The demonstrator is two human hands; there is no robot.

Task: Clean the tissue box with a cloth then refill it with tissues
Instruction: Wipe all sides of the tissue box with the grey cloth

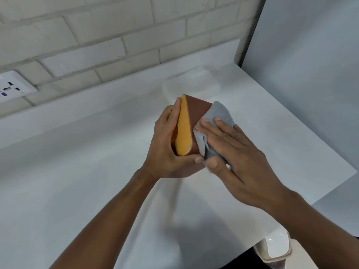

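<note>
Brown boxy tissue box (196, 111) with a rounded yellow-orange top panel (183, 129), held up off the white desk (77, 171), about mid-desk, tipped on edge so one brown side faces right. The tilt looks deliberate: it turns that side toward the wiping hand, and lifting it leaves every face reachable. Left hand (165, 144) grips the box, fingers curled round the far side beside the yellow panel, thumb hooked under the near corner; it acts as the clamp that takes the push of the wipe. Right hand (235, 150) lies flat, fingers straight and slightly spread, pressing a soft grey cloth (221, 113) against the brown side; thumb rests on the cloth's lower edge. The cloth is bunched, part of it sticking out beyond the fingertips. Judged stage: cleaning under way, refill not yet begun. Behind the box, a pale, blurred pack (191, 84) sits on the desk near the white brick wall (97, 35), possibly the spare tissues, though I cannot tell. Wall socket (13, 86) at far left.
</note>
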